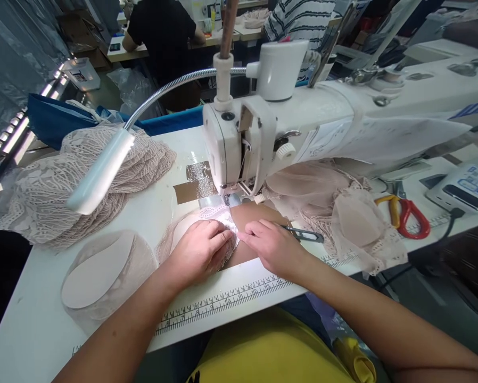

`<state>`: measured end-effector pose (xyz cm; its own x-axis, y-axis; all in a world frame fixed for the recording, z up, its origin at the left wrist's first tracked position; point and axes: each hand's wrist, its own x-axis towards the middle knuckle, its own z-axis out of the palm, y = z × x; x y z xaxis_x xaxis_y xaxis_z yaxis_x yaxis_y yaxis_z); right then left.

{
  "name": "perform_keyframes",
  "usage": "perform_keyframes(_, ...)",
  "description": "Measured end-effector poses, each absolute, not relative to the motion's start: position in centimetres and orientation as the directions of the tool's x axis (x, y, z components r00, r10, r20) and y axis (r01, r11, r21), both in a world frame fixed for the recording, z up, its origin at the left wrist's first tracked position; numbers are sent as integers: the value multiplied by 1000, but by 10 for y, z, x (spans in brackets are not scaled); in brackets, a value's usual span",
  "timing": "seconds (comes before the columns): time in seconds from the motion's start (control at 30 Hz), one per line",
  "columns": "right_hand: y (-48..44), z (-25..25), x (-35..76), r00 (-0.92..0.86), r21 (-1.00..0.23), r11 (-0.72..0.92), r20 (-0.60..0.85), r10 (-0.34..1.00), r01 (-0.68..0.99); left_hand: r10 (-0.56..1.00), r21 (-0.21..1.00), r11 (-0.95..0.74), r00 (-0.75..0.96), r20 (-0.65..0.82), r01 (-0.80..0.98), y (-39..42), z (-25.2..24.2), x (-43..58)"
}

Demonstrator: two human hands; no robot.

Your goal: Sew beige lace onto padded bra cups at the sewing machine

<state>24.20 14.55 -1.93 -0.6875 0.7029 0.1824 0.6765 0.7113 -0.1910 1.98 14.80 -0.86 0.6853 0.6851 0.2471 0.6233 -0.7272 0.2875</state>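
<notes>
Lace point(215, 213) is placed beneath the machine point(223, 143); its edge is pinched by the right hand point(277, 247). It is partly covered by the left hand point(199, 246); whether it is gripped there cannot be told.

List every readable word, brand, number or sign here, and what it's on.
"8", "9", "10", "11", "12", "13": ruler strip along the table edge.
Blue lettering on the sewing machine: cut off, too blurred.
Papers, white box at right, white tub at back: too blurred.
</notes>
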Motion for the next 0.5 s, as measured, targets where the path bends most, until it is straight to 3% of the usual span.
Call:
perform_keyframes(0.33,142,-18,243,-679,-202,698,166,715,687,681,30,-725,710,181,688,158,-9,29)
perform_keyframes(0.5,141,-18,241,-669,-186,689,163,725,700,698,39,-706,685,207,707,157,-7,31)
